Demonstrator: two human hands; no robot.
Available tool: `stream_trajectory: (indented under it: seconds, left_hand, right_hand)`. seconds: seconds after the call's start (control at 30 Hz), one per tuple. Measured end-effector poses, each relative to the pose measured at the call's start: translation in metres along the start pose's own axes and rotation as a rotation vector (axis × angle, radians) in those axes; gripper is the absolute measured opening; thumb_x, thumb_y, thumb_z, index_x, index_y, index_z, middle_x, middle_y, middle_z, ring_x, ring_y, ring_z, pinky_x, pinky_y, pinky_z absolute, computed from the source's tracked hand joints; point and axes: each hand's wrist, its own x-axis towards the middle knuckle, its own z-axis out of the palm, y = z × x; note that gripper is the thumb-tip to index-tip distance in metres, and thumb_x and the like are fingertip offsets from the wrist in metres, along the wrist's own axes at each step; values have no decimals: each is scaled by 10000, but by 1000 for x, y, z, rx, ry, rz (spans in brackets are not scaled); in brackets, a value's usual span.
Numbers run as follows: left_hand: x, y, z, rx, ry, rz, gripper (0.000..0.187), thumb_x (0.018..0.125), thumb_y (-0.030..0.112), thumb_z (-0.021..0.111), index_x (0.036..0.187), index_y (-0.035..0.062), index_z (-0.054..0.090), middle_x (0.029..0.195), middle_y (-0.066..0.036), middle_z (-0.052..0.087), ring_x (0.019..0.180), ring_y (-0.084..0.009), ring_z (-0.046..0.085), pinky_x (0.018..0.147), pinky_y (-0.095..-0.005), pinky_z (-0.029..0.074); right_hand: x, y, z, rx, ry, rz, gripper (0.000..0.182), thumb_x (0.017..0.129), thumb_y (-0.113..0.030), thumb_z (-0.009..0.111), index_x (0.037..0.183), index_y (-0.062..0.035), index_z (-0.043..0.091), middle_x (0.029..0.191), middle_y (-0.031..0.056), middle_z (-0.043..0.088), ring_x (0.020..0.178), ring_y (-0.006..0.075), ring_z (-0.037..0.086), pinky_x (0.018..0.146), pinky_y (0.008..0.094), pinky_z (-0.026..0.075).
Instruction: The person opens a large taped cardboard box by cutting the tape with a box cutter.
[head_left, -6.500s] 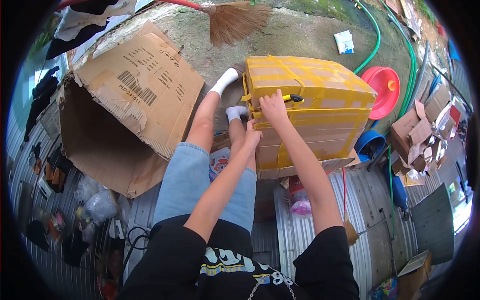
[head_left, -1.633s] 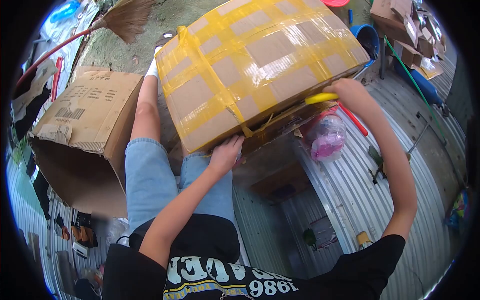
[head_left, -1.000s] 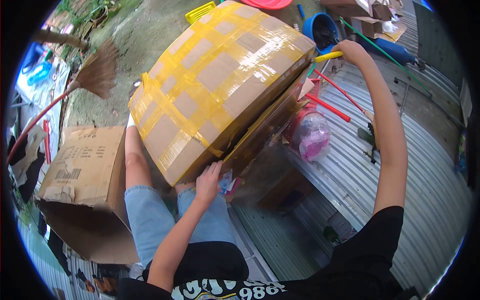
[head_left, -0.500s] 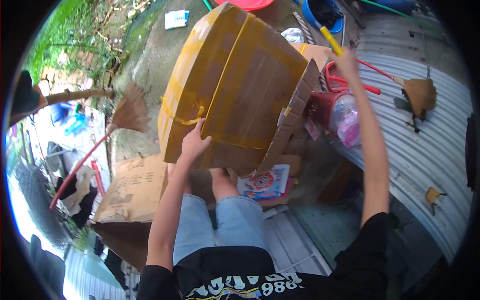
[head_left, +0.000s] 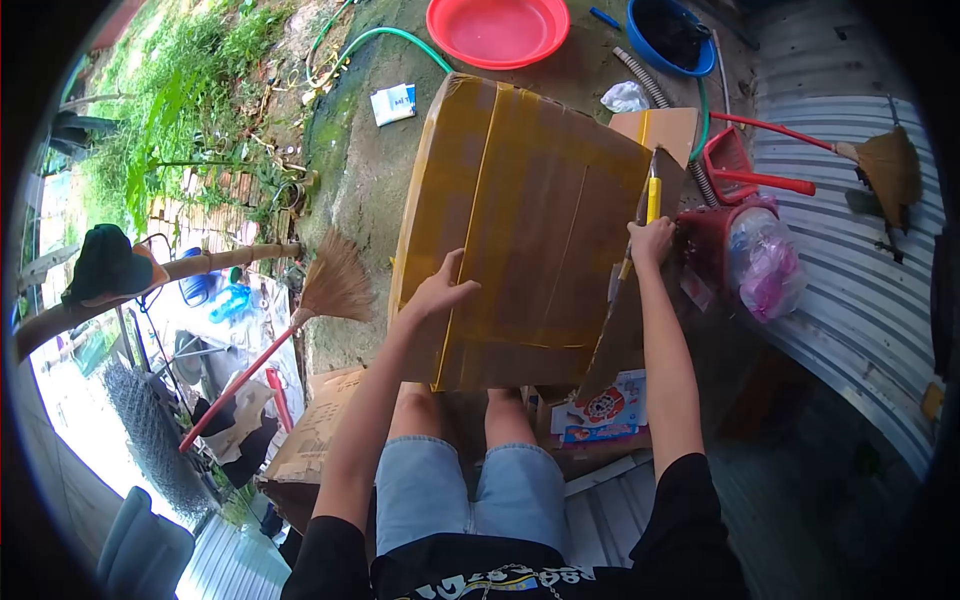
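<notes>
My left hand (head_left: pixel 442 288) lies against the big taped cardboard box (head_left: pixel 545 225), its thumb and forefinger spread apart on the side that faces me; I can't make out how firmly it presses. My right hand (head_left: pixel 652 243) is closed around the yellow handle of a knife (head_left: pixel 654 198), held upright at the box's right edge, with the blade pointing away from me. I can't tell whether the blade touches the cardboard. The box stands in front of my knees on the concrete ground (head_left: pixel 345 190), with strips of yellow tape over it and a flap (head_left: pixel 626 330) along its right side.

By my right knee, below that flap, lie some printed sheets (head_left: pixel 605 405). A second cardboard box (head_left: pixel 318 425) sits to my left, partly behind my forearm. Beyond the taped box are a red basin (head_left: pixel 498 28), a blue basin (head_left: pixel 672 35), a green hose (head_left: pixel 400 33) and a white and blue packet (head_left: pixel 393 103). A straw broom (head_left: pixel 337 278) with a red handle lies on the left. On the right are a red dustpan (head_left: pixel 728 158), a clear bag (head_left: pixel 765 262) with something pink in it, and another broom (head_left: pixel 887 165).
</notes>
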Motion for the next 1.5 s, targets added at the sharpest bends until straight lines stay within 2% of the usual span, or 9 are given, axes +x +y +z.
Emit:
stream_trajectory:
  seconds: [0.23, 0.4, 0.47, 0.63, 0.87, 1.07, 1.2, 1.33, 1.5]
  left_hand:
    - [38, 7, -27, -377, 51, 29, 380, 781, 265, 530, 991, -52, 538, 827, -90, 611, 717, -130, 561, 692, -278, 475]
    - [36, 21, -33, -523, 97, -71, 300, 797, 262, 498, 827, -33, 542, 785, -76, 552, 591, -138, 530, 645, -285, 503]
    - [37, 28, -30, -462, 67, -76, 294, 795, 263, 507, 923, 0, 472, 779, -85, 548, 584, -146, 536, 619, -291, 504]
    - [49, 44, -41, -162, -58, -13, 557, 782, 279, 539, 1201, 129, 205, 789, -131, 550, 585, -167, 569, 532, -302, 503]
    - [59, 42, -33, 24, 80, 67, 612, 751, 285, 586, 1244, 87, 282, 920, -159, 594, 760, -205, 587, 706, -318, 471]
    - [102, 47, -29, -294, 298, 179, 602, 757, 283, 616, 1236, 12, 372, 991, -166, 599, 909, -216, 566, 775, -306, 437]
    - [111, 31, -25, -334, 417, 246, 506, 804, 313, 604, 1147, -21, 443, 983, -145, 595, 938, -193, 552, 792, -296, 427]
    - [66, 29, -54, -353, 381, 104, 324, 837, 276, 550, 1053, 43, 491, 932, -59, 572, 836, -124, 540, 729, -260, 419]
    - [4, 46, -83, -520, 323, 164, 253, 852, 323, 474, 988, 111, 502, 896, 14, 551, 793, -84, 524, 742, -231, 379]
  right_hand:
    - [32, 35, 18, -130, 181, -5, 264, 762, -182, 586, 926, -4, 481, 945, 162, 558, 843, 340, 594, 701, 460, 499]
    - [31, 35, 25, 243, 226, -52, 502, 701, -396, 691, 845, 33, 474, 856, 207, 541, 816, 376, 563, 660, 441, 462]
    - [36, 27, 46, 370, 280, -146, 649, 621, -475, 753, 853, 57, 462, 858, 219, 517, 812, 388, 544, 702, 437, 448]
    - [34, 2, 60, 322, 194, -189, 577, 624, -320, 768, 906, 37, 413, 970, 196, 470, 821, 394, 557, 702, 449, 471]
    - [48, 10, 21, 120, 134, -62, 360, 710, -185, 649, 891, 15, 411, 866, 226, 554, 759, 393, 596, 661, 449, 496]
    - [72, 26, 3, 109, 176, 21, 336, 745, -245, 596, 912, 9, 454, 813, 259, 603, 747, 399, 600, 664, 470, 485]
    - [72, 67, -28, 369, 146, -92, 337, 716, -228, 620, 915, 18, 505, 864, 239, 609, 849, 412, 579, 718, 474, 439]
    - [29, 106, -86, 1023, 15, -41, 331, 761, -41, 609, 1068, 14, 498, 946, 61, 570, 852, 169, 551, 780, 289, 430]
    - [-21, 114, -178, 1266, 66, 56, 361, 798, -31, 592, 1132, 25, 465, 1064, 91, 539, 956, 179, 534, 841, 294, 416]
